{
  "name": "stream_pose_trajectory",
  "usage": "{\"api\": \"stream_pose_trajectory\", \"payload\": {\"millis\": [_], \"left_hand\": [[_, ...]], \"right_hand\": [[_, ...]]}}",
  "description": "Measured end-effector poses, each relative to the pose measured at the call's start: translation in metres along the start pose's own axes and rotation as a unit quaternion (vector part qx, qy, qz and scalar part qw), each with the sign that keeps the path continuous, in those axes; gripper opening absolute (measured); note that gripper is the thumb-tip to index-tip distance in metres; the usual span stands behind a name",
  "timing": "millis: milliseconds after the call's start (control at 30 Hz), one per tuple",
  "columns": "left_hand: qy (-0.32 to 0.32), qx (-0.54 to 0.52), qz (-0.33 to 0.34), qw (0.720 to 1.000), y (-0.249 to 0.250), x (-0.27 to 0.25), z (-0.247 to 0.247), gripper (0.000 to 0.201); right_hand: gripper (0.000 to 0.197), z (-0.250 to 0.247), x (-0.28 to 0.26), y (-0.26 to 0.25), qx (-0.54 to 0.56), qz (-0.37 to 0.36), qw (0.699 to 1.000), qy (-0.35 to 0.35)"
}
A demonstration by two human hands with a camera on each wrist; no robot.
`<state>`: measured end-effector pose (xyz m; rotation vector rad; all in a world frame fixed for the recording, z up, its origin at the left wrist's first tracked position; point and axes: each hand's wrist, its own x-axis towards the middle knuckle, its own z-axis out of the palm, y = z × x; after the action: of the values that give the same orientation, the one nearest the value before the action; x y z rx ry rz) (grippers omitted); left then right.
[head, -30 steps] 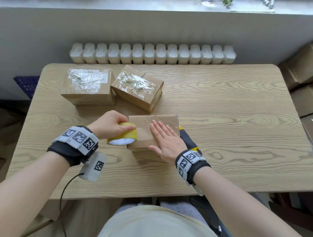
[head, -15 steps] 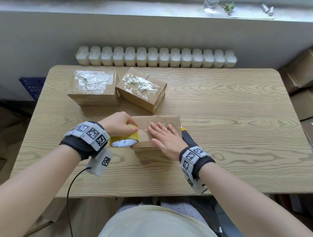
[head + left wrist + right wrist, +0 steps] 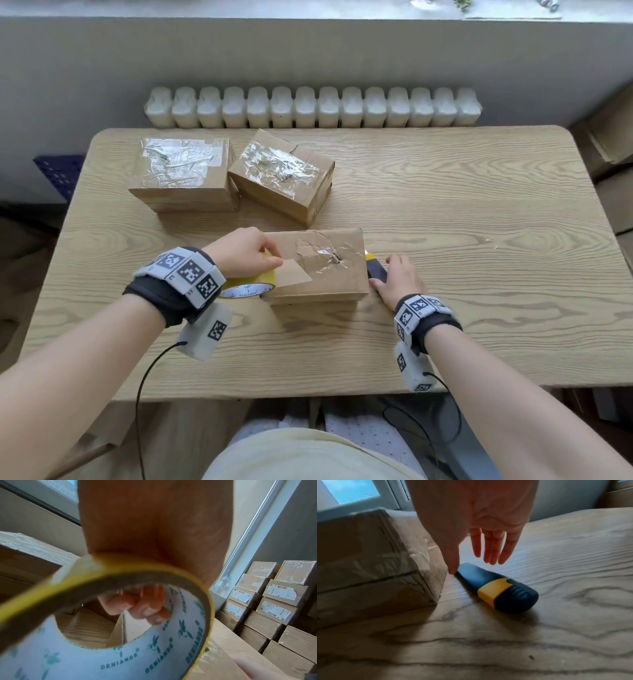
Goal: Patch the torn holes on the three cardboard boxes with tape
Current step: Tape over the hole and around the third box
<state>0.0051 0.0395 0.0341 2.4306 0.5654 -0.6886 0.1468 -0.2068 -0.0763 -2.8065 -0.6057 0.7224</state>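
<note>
A small cardboard box (image 3: 318, 270) with a torn hole (image 3: 334, 255) under clear tape lies at the table's front middle. My left hand (image 3: 246, 253) grips a yellow tape roll (image 3: 250, 286) at the box's left end; a strip of tape (image 3: 294, 272) runs from the roll onto the box top. In the left wrist view my fingers (image 3: 137, 608) curl through the tape roll (image 3: 120, 628). My right hand (image 3: 399, 277) hovers with straight fingers over a blue and yellow knife (image 3: 496, 588) lying right of the box (image 3: 368, 563). Two taped boxes (image 3: 185, 174) (image 3: 284, 174) sit behind.
The wooden table (image 3: 479, 240) stretches bare to the right. A white radiator (image 3: 311, 108) stands behind its far edge. Stacked cardboard boxes (image 3: 267, 604) fill the room's right side. Wrist-camera cables (image 3: 144, 394) hang off the front edge.
My right hand has left the box top and moved right, down over the knife. The left hand has pulled the roll slightly left, baring a tape strip on the box.
</note>
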Motion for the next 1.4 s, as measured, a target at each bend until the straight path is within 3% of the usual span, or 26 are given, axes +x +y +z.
{"api": "stream_pose_trajectory", "payload": {"millis": [133,367,533,700,767,833,933,1000,1233,1400], "left_hand": [[-0.042,0.020,0.011,0.999,0.000,0.002,-0.002,0.030],[-0.063,0.024,-0.019,0.998,-0.001,0.008,-0.002,0.030],[-0.058,0.018,-0.019,0.998,0.004,0.011,-0.001,0.027],[-0.045,-0.031,-0.024,0.998,0.000,0.015,0.000,0.020],[-0.038,-0.050,-0.026,0.998,0.000,0.015,0.000,0.020],[-0.036,-0.062,-0.029,0.997,-0.001,0.014,-0.001,0.020],[-0.037,-0.069,-0.032,0.996,-0.002,0.014,-0.001,0.021],[-0.033,-0.076,-0.032,0.996,-0.002,0.014,0.000,0.021],[-0.033,-0.076,-0.028,0.996,-0.002,0.016,0.001,0.018],[-0.028,-0.071,-0.029,0.997,-0.002,0.016,0.002,0.019]], "right_hand": [[0.047,0.008,0.007,-0.003,-0.014,0.009,1.000,-0.019],[0.041,-0.003,0.012,-0.006,0.003,0.057,0.997,-0.058],[0.025,-0.036,0.000,0.000,0.107,0.077,0.991,0.001],[0.027,-0.066,-0.009,-0.017,0.253,0.003,0.966,0.048],[0.021,-0.072,-0.013,-0.030,0.385,-0.026,0.922,-0.014],[0.020,-0.075,-0.021,-0.045,0.474,-0.030,0.870,-0.129],[0.014,-0.069,-0.035,-0.066,0.482,-0.005,0.822,-0.303],[0.016,-0.059,-0.042,-0.074,0.462,-0.004,0.806,-0.371],[0.038,-0.033,-0.049,-0.087,0.443,0.016,0.795,-0.415],[0.020,-0.032,-0.048,-0.092,0.427,0.012,0.806,-0.410]]}}
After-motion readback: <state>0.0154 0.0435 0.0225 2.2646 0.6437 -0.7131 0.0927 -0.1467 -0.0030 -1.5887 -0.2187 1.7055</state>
